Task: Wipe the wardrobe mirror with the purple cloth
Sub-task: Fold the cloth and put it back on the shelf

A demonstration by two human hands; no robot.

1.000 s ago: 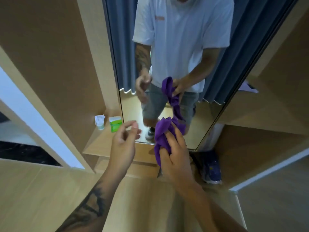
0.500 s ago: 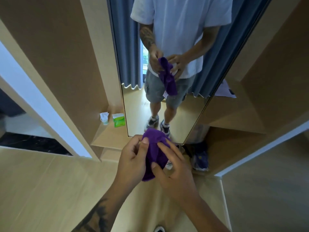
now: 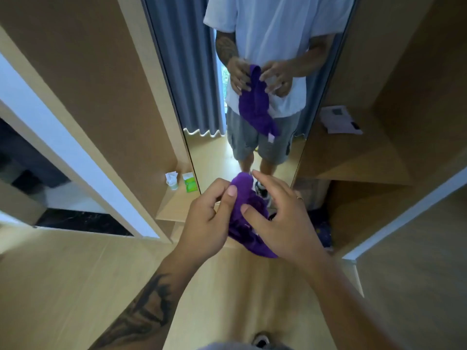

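**Purple cloth bunched between both hands, short of the mirror**

Purple cloth (image 3: 249,218), one piece, hangs crumpled near the camera. Left hand (image 3: 206,221) pinches its top fold between thumb and curled fingers; right hand (image 3: 280,223) clasps its right side, fingers loosely spread. Farther left, a shelf (image 3: 174,205) carries one white cup (image 3: 172,181) stuffed with tissue and one green packet (image 3: 189,182). Farthest, the wardrobe mirror (image 3: 202,72) stands upright.

My one camera sits on my head, looking forward and steeply down past my forearms. My left hand (image 3: 206,218) and right hand (image 3: 283,221) fill the near centre, close to the lens. Just beyond them the wardrobe mirror (image 3: 202,79) faces the camera, showing my front.
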